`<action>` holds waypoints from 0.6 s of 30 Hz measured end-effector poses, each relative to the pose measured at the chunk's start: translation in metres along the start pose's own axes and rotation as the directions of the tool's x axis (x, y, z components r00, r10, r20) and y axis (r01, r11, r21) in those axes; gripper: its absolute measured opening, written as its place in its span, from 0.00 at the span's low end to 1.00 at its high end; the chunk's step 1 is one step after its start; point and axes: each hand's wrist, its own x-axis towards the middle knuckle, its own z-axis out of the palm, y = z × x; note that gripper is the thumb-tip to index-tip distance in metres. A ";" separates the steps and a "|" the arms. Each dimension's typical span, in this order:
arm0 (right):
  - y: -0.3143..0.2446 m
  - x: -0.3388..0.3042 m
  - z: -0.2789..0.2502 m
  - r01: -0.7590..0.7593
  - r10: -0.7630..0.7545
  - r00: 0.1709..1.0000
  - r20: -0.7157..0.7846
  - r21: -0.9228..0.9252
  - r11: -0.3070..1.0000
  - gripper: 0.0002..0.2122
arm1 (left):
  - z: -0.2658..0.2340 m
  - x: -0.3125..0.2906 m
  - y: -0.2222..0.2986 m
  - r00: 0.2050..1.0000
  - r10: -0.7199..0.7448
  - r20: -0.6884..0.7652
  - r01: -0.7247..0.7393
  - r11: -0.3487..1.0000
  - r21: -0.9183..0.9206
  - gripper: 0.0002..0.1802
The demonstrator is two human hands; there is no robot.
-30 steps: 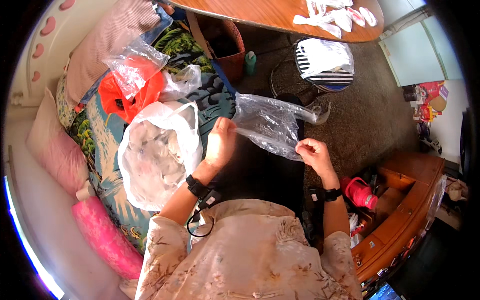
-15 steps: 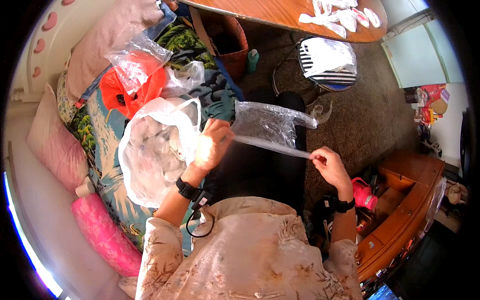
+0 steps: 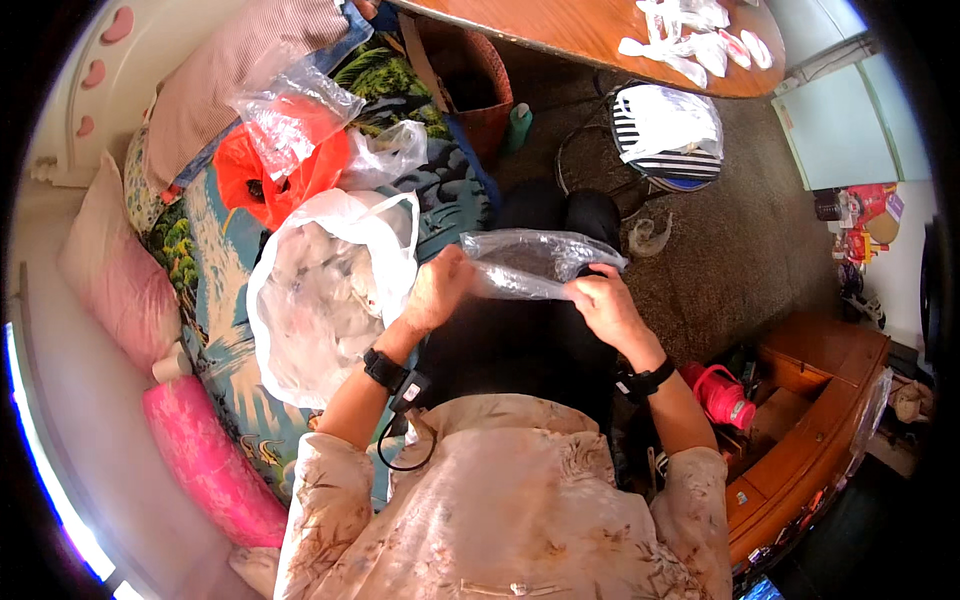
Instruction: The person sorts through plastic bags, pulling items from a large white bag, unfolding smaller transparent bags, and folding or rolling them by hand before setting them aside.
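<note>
A clear plastic bag [image 3: 535, 262] stretches between my two hands above my lap. Its left end is gripped by my left hand [image 3: 440, 285], the fingers curled closed. My right hand [image 3: 605, 300] pinches the near edge of the same bag at its right end, the index finger extended along it. Just left of my left hand stands a large white plastic bag [image 3: 265, 335], its mouth wide and crumpled pale plastic bags [image 3: 325, 290] inside. Behind it on the bed lie a red plastic bag [image 3: 245, 170] and more clear plastic [image 3: 385, 155].
Folded plastic bags [image 3: 710, 50] lie on the wooden table [image 3: 560, 30]. A striped stool [image 3: 680, 160] carries a white bag [image 3: 670, 120]. A wooden cabinet [image 3: 800, 450] and a pink flask [image 3: 720, 395] are at right, pillows [image 3: 120, 270] at left.
My right hand has moved left and slightly up, closer to my left hand. The stretched bag is now shorter and gathered, with its edge less taut. The view has shifted slightly.
</note>
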 end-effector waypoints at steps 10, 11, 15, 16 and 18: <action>0.012 0.024 -0.016 -0.371 0.351 0.929 0.120 0.292 0.882 0.11 | 0.041 0.028 -0.055 0.934 -0.067 -0.350 0.081 0.996 0.024 0.22; 0.016 0.022 -0.013 -0.400 0.377 0.916 0.135 0.351 0.847 0.12 | 0.046 0.029 -0.059 0.889 0.055 -0.454 -0.017 0.996 0.088 0.25; -0.030 0.037 -0.043 -0.312 0.340 0.911 0.233 -0.150 0.938 0.20 | 0.014 0.021 -0.037 0.940 -0.331 0.082 0.340 0.929 -0.147 0.22; -0.049 0.042 -0.053 -0.215 0.251 0.958 0.138 -0.233 0.949 0.26 | 0.016 0.021 -0.034 0.948 -0.313 0.061 0.318 0.935 -0.154 0.22; -0.081 0.054 -0.061 -0.050 0.036 0.997 -0.065 -0.233 0.971 0.39 | 0.017 0.022 -0.018 0.968 -0.248 0.033 0.240 0.885 -0.400 0.19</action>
